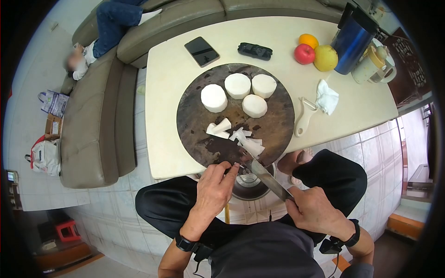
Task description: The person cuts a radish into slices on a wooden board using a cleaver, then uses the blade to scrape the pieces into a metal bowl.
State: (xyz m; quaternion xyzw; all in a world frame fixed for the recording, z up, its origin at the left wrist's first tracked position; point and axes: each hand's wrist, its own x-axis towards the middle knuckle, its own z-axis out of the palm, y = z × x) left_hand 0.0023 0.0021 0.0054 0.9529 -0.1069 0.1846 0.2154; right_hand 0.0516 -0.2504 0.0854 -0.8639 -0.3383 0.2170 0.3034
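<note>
Knife [266, 178] in right grip [315, 211], slices [248, 144] just beyond.

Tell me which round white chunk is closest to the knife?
The front-right chunk, lowest of the four on the board, sits nearest the knife in the right hand.

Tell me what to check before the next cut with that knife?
1. Right hand grips the knife handle: ok.
2. Left hand fingers away from the blade: not ok, fingertips sit right beside it.
3. What the left fingers hold: cannot tell, hidden.
4. Cutting board flat on the table: ok.
5. Peeler off the board: ok.
6. Metal bowl below the board's near edge: ok.
</note>
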